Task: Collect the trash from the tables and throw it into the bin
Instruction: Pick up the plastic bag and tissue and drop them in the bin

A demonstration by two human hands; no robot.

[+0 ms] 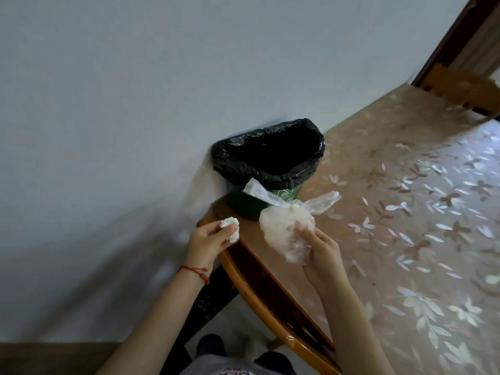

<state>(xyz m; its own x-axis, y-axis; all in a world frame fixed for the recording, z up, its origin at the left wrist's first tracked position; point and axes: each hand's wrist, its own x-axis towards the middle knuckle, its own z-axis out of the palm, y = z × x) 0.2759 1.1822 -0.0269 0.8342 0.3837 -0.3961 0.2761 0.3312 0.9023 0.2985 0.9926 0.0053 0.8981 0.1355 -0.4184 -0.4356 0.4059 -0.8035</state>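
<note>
A green bin [244,204] lined with a black bag [259,169] stands on the table's far corner against the wall. My left hand [208,239] pinches a crumpled white tissue [231,230] just left of the bin, near the table's corner. My right hand [322,250] grips a knotted clear plastic bag [284,228] holding something pale, lifted a little in front of the bin. The bag's loose ends stick up toward the bin's rim.
The table [378,239] has a wooden rim and a leaf-patterned cover and runs off to the right. A plain wall [135,104] lies behind and to the left. A wooden chair [460,87] stands at the far right.
</note>
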